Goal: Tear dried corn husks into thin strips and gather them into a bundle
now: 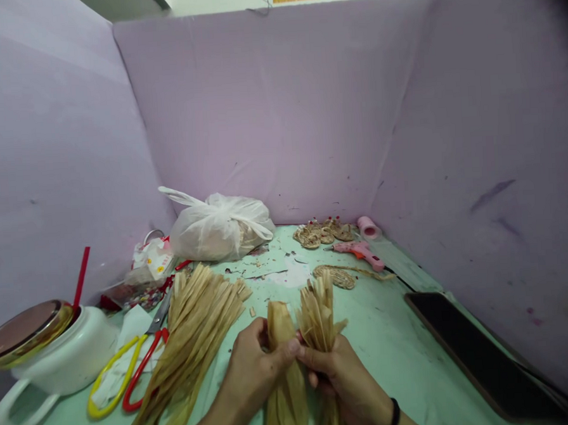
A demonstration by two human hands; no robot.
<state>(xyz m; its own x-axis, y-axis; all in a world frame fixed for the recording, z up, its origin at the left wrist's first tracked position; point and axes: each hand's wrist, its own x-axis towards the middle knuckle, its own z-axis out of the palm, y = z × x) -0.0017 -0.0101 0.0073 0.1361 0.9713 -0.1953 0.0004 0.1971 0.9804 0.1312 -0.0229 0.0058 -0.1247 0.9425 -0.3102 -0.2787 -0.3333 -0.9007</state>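
My left hand (261, 363) is closed around a wide, flat tan strip of dried husk (287, 390), thumb on its front. In my right hand (342, 374) is a bundle of narrower dried husk strips (318, 312), their ragged ends standing up above the fingers. Both hands are close together, thumbs nearly touching, in front of my body. Left of them lies a large pile of dried husk strips (199, 331) on the pale green table. Yellow-and-red-handled scissors (159, 323) lie beside that pile, partly covered by it.
A white lidded mug (82, 353) stands at left. Behind are a tied white plastic bag (221, 231), braided coils (320, 233), a pink glue gun (360, 251), a pink roll (368, 227) and a coiled braid (337, 276). A black phone-like slab (472, 348) lies right. Lilac panels (279, 111) enclose the table.
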